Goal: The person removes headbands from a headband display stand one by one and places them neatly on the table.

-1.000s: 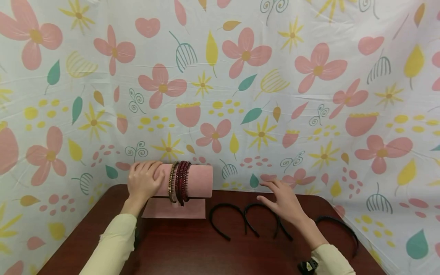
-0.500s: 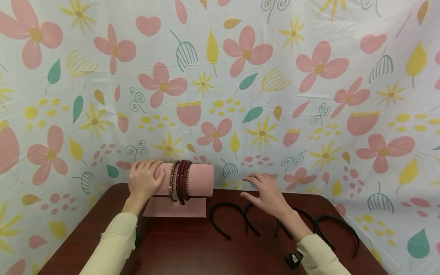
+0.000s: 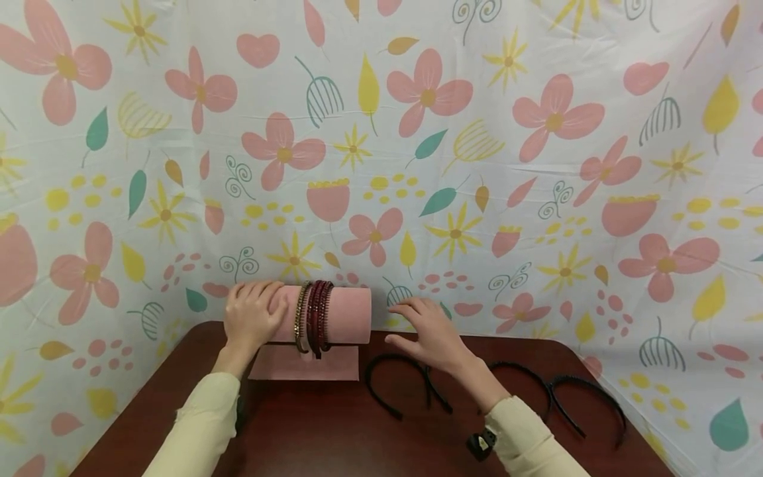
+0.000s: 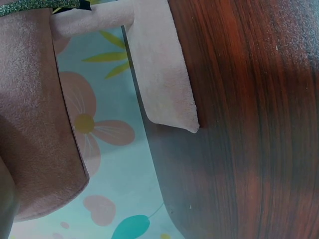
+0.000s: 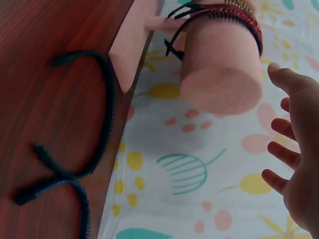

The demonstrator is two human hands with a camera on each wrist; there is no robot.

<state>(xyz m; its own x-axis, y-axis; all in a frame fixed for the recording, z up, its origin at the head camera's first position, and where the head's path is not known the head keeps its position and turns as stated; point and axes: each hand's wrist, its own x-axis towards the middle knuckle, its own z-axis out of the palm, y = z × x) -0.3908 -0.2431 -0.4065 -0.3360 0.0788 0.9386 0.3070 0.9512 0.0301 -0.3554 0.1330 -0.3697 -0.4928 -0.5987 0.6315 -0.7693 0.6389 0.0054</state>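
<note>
At the back left of the bench (image 3: 334, 427), the pink stand (image 3: 350, 315) is held at its left end by the curled left hand (image 3: 249, 315). The grip of the right hand (image 3: 432, 334) is wide and unfilled, near the right end. If that end were bumped, the stand might be twisted and the red and gold headbands (image 3: 312, 315) shaken loose; by a low reach, the black headbands (image 5: 109, 104) could be dragged.

Head view: left bare hand (image 3: 250, 317) covers the 9 o'clock end of the pink plush cylinder (image 3: 348, 315); right bare hand (image 3: 429, 334) and wrist (image 3: 466, 372) hide most of a thin black curved headband (image 3: 440, 395) at 5 o'clock. Cream fabric sleeves (image 3: 201, 427) cropped at 7 and 5. Left wrist view: cylinder cropped at 9.
</note>
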